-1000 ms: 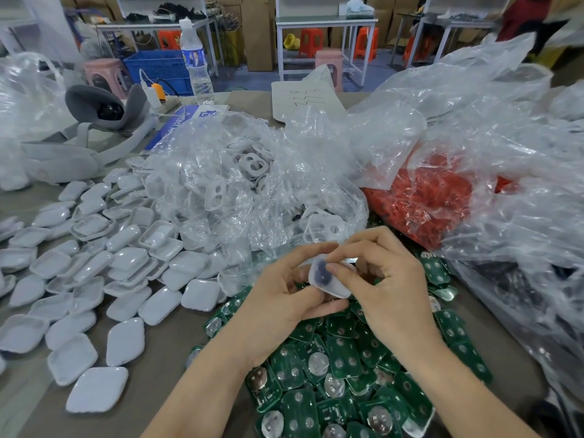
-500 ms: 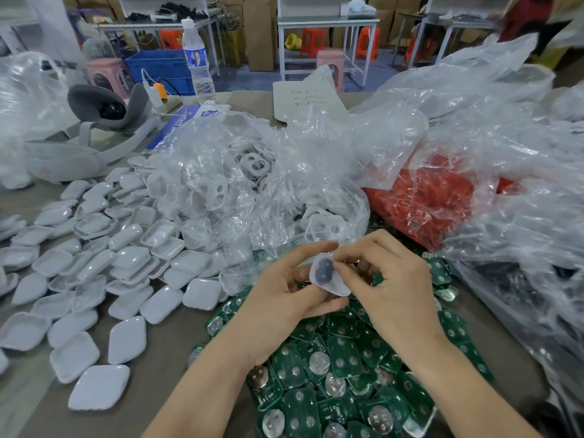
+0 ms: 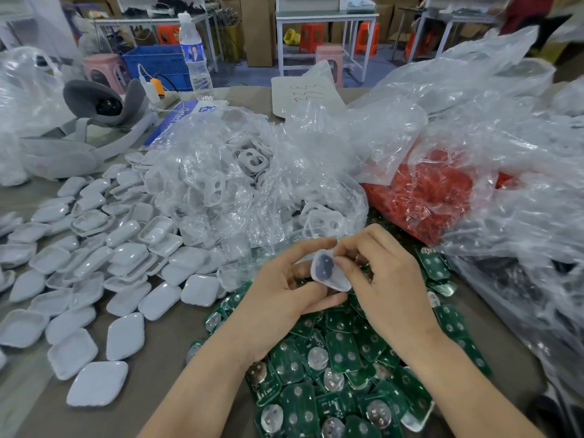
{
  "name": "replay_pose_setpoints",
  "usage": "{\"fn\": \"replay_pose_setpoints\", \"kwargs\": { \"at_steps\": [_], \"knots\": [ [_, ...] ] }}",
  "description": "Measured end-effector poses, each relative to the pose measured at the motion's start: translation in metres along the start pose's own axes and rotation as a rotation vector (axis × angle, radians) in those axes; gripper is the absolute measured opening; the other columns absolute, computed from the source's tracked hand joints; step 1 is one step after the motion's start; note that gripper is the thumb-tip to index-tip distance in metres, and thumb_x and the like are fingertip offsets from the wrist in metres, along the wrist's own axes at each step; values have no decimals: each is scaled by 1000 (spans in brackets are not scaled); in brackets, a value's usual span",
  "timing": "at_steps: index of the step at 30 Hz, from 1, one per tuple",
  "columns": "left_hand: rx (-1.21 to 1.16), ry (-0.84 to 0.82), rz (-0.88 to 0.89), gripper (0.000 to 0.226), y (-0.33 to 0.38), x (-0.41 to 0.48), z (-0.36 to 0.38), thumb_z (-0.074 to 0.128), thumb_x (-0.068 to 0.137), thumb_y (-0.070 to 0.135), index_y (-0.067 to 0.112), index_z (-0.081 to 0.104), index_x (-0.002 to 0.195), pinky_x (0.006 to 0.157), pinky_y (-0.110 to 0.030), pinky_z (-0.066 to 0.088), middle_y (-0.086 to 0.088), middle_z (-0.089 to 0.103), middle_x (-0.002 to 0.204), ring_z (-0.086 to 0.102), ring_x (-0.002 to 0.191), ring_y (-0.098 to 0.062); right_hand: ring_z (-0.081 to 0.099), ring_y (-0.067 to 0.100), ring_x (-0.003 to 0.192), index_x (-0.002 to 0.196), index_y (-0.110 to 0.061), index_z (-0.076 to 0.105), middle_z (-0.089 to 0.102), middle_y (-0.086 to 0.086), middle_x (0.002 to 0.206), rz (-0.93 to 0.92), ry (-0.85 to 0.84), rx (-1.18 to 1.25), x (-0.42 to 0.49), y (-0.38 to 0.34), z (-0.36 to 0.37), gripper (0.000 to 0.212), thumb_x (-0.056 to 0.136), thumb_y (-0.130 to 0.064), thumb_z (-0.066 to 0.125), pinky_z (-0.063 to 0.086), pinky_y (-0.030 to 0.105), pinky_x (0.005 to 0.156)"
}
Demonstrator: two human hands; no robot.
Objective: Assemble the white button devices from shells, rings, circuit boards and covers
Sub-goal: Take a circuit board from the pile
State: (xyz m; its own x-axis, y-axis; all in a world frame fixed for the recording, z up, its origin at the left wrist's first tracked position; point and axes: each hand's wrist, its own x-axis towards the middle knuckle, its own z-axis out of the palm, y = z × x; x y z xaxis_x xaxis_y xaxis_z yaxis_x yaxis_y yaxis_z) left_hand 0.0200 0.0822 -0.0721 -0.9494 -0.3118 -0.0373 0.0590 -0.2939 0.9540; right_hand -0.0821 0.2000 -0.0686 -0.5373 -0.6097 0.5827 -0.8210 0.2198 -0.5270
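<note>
two grips met on one small white shell (image 3: 331,273), held in the air just above a heap of green circuit boards (image 3: 343,354). the left grip (image 3: 281,300) had it between a forefinger over the top edge and a thumb under the lower edge, the other fingers curled behind it. the right grip (image 3: 390,289) pinched the shell's right rim with thumb and forefinger, its remaining fingers loosely bent. the shell was tilted, its hollow side turned up toward the person, with a dark round patch showing inside; what that patch was, i could not tell.

under both wrists the boards lay piled on the surface (image 3: 158,358), many with round silver discs on them. to the left, loose white shells (image 3: 94,263) were spread out, some hollow side up, some on their backs. beyond the grips sat a crumpled clear bag of white rings (image 3: 218,188), and to its right another clear bag full of red parts (image 3: 420,197). more clear plastic billowed along the right side.

farther back stood a water bottle (image 3: 194,58), a grey headset (image 3: 104,121) and a sheet of paper (image 3: 303,93) with red marks.
</note>
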Motion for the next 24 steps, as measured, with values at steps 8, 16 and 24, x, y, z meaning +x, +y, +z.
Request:
{"fn": "replay_pose_setpoints", "kwargs": {
  "at_steps": [8,16,24],
  "knots": [
    [-21,18,2,23,0,-1,-1,60,89,2,18,71,102,81,-31,58,-16,72,100,71,99,-27,57,7,77,83,-27,62,61,-12,80,265,-13,237,1,-2,-4,18,80,-14,75,46,14,67],
    [-20,133,4,29,1,2,1,48,97,-4,16,69,98,70,-26,59,-8,75,89,74,86,-23,67,14,73,84,-29,70,69,-3,80,438,-194,530,7,2,-17,17,80,-13,75,57,31,68],
    [98,114,4,26,-2,0,1,52,96,-4,13,71,102,74,-26,59,-9,72,93,73,91,-23,65,9,65,78,-18,70,70,-2,72,443,-179,514,7,1,-16,13,79,-6,75,50,15,61]
  ]
}}
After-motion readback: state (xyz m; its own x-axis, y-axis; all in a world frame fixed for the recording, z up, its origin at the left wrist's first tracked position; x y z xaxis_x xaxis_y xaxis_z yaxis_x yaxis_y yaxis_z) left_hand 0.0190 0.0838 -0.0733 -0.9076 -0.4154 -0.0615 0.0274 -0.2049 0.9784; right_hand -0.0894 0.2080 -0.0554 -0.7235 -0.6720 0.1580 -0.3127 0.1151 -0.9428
